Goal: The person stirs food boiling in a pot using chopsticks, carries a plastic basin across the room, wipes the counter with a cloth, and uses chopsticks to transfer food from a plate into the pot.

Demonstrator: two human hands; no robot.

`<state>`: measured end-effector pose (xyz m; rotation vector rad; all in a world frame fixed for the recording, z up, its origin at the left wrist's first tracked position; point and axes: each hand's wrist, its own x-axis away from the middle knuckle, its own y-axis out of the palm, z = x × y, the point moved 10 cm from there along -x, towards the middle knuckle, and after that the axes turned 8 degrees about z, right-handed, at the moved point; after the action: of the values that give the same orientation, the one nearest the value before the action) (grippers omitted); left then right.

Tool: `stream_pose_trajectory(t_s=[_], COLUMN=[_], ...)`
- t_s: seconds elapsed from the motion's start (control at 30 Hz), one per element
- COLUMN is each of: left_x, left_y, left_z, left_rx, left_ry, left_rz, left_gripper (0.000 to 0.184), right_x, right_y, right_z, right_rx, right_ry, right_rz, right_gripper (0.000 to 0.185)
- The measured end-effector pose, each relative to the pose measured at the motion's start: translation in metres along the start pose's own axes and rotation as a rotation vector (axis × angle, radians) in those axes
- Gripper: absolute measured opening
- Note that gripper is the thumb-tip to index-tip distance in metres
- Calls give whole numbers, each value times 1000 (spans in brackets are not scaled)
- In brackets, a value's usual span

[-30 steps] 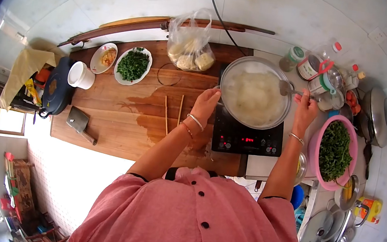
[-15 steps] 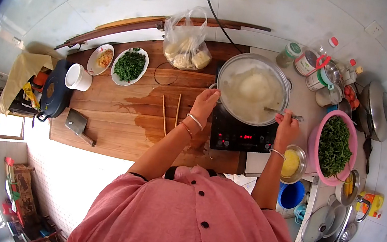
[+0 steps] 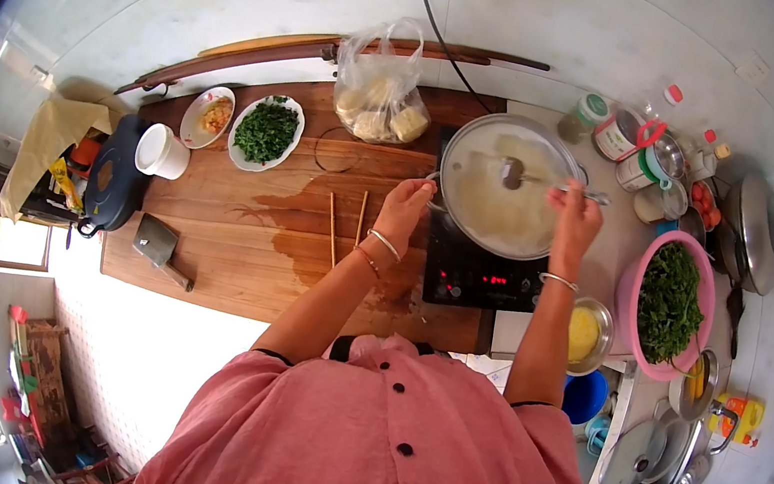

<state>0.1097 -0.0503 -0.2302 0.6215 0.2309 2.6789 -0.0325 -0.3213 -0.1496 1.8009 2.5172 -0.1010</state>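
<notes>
A round metal pot of cloudy, pale liquid sits on a black induction cooker with lit red digits. My left hand is closed on the handle at the pot's left side. Over the pot's right rim, my right hand grips a metal ladle by its handle. The ladle's dark round bowl shows over the middle of the liquid; its exact depth I cannot tell. Below my right forearm stands a metal bowl of yellow liquid.
Left of the cooker, a wooden board bears chopsticks, a cleaver, a plate of chopped greens and a bag of pale blocks. A pink basin of greens and several jars stand to the right.
My right hand has moved up and slightly left with the ladle, whose bowl now shows over the pot's middle. The pale foamy mound there has flattened. My left hand stays at the handle.
</notes>
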Motion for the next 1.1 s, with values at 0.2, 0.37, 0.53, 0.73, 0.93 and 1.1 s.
stream_pose_trajectory(t_s=[0.2, 0.37, 0.53, 0.73, 0.93, 1.1], left_x=[-3, -5, -11, -7, -7, -3], left_y=[-3, -1, -4, -4, 3, 3], left_z=[-7, -12, -6, 9, 9, 7], left_rx=[35, 21, 33, 20, 22, 57], left_ry=[-11, -24, 5, 19, 15, -3], left_rz=[19, 9, 46, 106, 47, 39], left_gripper=[27, 26, 24, 23, 23, 23], right_x=[-41, -65, -68, -59, -19, 19], right_y=[-48, -45, -5, 42, 74, 73], right_z=[-18, 29, 47, 47, 38, 29], right_rx=[120, 188, -46, 20, 181, 203], right_ry=[-154, -106, 1, -8, -68, -85], right_rz=[111, 108, 65, -67, -245, -403], right_gripper=[39, 37, 36, 38, 39, 33])
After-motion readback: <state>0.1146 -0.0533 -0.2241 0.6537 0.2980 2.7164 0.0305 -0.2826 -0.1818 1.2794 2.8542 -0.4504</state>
